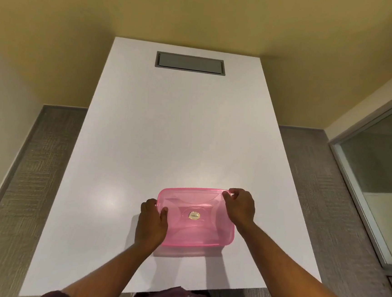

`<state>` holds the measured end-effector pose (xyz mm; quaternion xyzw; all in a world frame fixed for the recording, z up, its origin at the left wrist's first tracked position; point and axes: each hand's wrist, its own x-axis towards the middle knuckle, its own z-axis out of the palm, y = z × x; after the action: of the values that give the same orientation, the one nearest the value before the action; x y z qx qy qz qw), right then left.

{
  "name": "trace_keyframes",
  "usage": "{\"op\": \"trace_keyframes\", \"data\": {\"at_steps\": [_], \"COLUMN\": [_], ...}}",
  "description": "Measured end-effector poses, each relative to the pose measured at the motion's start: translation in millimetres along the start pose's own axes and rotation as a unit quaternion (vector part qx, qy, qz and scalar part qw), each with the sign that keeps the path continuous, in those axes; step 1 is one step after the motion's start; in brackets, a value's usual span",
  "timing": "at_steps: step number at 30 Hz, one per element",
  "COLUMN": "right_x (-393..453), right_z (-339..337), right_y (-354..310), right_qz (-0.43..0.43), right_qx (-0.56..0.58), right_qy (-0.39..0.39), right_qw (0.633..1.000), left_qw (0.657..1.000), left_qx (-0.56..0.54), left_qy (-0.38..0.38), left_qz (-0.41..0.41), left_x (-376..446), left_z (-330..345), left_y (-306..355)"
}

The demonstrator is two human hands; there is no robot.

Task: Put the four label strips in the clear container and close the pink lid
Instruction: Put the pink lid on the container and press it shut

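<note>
Pink lid [198,216] sits on the container near the worktop's [180,128] near edge, roughly centred between its side edges. Left hand [151,223] grips the lid's left edge, thumb on top. Right hand [239,209] clasps the far right corner. An oval sticker [194,216] marks the lid's centre. A grey hatch [190,63] lies at the far edge. Container contents cannot be made out.

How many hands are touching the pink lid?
2. The left hand grips the pink lid at its left edge; the right hand holds its far right corner.
</note>
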<state>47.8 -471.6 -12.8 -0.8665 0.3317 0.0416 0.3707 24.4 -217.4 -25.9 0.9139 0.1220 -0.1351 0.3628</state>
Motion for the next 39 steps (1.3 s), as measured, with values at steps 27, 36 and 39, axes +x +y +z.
{"op": "trace_keyframes", "data": {"at_steps": [27, 36, 39], "right_x": [-16, -16, -19], "right_z": [2, 20, 21], "right_y": [39, 33, 36], "right_qz": [-0.106, -0.085, -0.038], "right_qx": [0.024, -0.045, -0.042], "right_qy": [0.069, 0.062, 0.061], "right_qw": [0.992, 0.993, 0.997], "left_qw": [0.995, 0.994, 0.995], "left_qx": [-0.075, -0.078, -0.077], "left_qy": [-0.041, -0.066, -0.056], "left_qz": [0.044, 0.026, 0.024], "left_x": [-21, -17, -18], "left_z": [3, 13, 14], "left_y": [-20, -11, -16]}}
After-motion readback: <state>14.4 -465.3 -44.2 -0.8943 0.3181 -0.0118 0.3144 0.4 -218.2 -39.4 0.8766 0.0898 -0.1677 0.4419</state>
